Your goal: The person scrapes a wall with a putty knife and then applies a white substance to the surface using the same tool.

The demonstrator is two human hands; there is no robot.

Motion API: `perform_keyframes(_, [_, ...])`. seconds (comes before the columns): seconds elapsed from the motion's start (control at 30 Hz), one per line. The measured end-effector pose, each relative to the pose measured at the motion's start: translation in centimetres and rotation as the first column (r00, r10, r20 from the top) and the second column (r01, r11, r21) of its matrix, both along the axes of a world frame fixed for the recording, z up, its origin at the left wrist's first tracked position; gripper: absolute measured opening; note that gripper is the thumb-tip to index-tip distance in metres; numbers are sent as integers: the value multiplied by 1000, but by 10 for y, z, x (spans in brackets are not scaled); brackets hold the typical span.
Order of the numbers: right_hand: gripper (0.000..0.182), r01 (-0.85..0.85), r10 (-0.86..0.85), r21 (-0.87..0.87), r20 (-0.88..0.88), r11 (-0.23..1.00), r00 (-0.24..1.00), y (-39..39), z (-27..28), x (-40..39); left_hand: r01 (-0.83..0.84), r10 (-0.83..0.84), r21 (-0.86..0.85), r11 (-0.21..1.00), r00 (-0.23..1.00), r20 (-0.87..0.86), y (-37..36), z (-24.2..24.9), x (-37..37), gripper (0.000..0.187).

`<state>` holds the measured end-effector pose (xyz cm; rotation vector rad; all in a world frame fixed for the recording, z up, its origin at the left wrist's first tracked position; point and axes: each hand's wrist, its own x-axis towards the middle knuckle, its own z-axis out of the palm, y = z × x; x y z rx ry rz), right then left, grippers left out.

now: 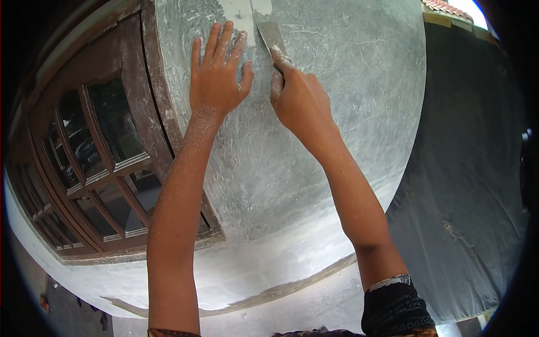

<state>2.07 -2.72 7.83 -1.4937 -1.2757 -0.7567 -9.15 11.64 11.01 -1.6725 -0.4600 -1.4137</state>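
Left hand [218, 81]: spreading its fingers flat toward the wall [292, 185]; firm contact is not showing clearly.
Right hand [306, 101]: gripping the scraper [272, 38], index finger lying along its blade.
Scraper: slanting near the wall's top, just beside the pale patch [241, 14].
Pale patch: covering only a small upper area; overall progress is remaining unclear.
Wall: showing mottled grey around and below it, seemingly lacking that pale layer.
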Motion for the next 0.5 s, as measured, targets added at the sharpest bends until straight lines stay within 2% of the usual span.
perform_keyframes(0.13, [47,-44,43,65,19,997,999,6,18,7,4,-4,5,1000,1000,-8,0,-1,-1,54])
perform_keyframes(0.23, [48,-4,1,45,48,999,999,-1,7,3,3,-3,0,1000,1000,-8,0,0,0,55])
perform_keyframes(0.33, [49,-8,8,-36,5,999,1000,-5,3,4,-9,9,-7,1000,1000,-4,1,0,0,55])
perform_keyframes(0.4, [53,-61,60,41,44,997,997,2,16,12,-8,8,4,1000,1000,-5,1,1,0,55])
perform_keyframes(0.5, [54,-74,69,66,69,995,995,3,22,16,-4,4,6,1000,1000,-10,0,-1,0,55])
